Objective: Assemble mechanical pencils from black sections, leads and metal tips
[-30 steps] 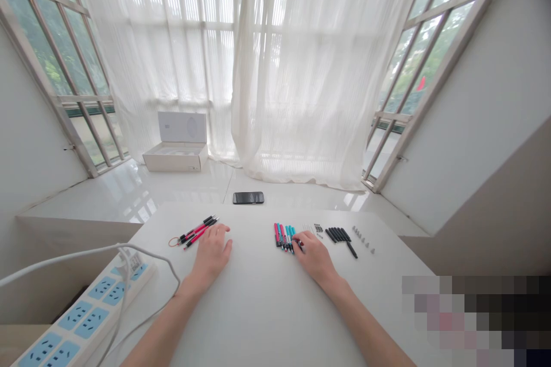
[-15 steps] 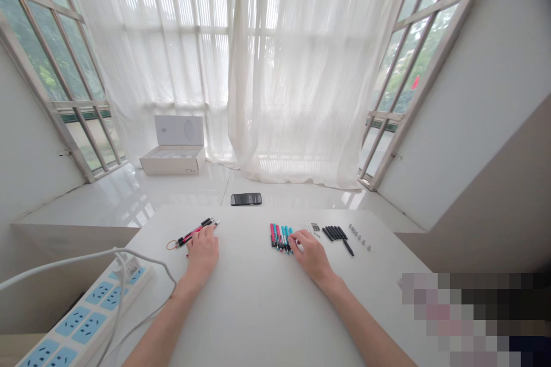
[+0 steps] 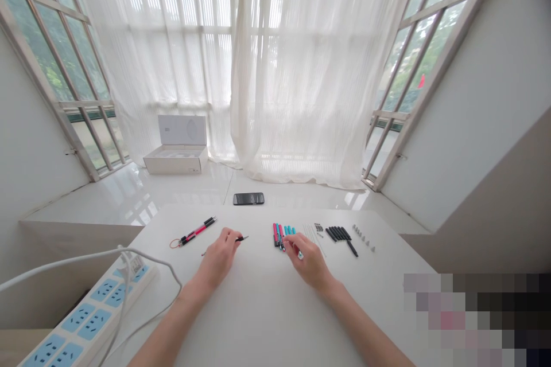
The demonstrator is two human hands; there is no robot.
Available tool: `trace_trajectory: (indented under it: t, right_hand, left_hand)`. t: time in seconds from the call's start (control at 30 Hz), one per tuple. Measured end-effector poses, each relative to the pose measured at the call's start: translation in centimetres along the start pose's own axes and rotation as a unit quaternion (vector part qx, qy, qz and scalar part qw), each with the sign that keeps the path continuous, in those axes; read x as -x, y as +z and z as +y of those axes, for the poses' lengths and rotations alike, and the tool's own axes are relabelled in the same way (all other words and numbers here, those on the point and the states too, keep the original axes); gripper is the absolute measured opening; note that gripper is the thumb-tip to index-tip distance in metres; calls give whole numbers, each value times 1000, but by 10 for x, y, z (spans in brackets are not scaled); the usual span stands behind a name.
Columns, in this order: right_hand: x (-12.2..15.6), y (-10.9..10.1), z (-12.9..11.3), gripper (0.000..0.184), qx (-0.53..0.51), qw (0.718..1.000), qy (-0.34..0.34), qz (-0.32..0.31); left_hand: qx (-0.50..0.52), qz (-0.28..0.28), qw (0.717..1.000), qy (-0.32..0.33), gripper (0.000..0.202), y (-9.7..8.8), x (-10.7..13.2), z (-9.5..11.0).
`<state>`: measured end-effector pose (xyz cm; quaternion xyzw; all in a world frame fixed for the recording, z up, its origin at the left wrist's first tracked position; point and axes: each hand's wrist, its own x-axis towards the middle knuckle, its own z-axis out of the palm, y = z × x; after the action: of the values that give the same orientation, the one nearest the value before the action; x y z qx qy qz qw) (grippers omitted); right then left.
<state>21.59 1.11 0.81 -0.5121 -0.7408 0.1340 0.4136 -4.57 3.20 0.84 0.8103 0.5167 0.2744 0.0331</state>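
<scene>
My left hand is closed around a slim pen; its dark end with a pale metal tip sticks out to the right of the fingers, and a thin end shows on the left. Up and left of that hand lies a pair of black-and-red pens with an orange loop at one end. My right hand has its fingers curled in a pinch over the row of pen barrels, red ones and turquoise ones. A turquoise bit shows under its fingers; the rest of that piece is hidden.
Right of the barrels lie thin refills, small springs, black grips and grey tips. A phone and an open white box stand behind. A power strip with white cables borders the left.
My left hand has moved right, away from the black-and-red pens, with a slim pen in it. My right hand has shifted slightly, its fingers now lower over the barrels.
</scene>
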Motion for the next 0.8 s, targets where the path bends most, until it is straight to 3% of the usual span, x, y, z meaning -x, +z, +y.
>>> trace_trajectory:
  t: [0.13,0.2,0.47,0.67,0.8]
  right_hand:
    - [5,9,-26,32,-153,969,83,-177]
    - [7,12,-31,35,-181,953,95,-226]
    - [5,18,-15,43,-88,979,28,-183]
    - [5,19,-15,42,-62,979,23,-195]
    - [5,17,-16,41,-54,977,21,-207]
  left_hand:
    - [93,-43,987,126,21,3,10,32]
    - [111,-53,981,149,19,5,13,41]
    - [118,-37,984,129,9,18,12,42]
    - [102,-21,987,122,8,18,12,43]
    - [62,-31,989,129,18,18,11,42]
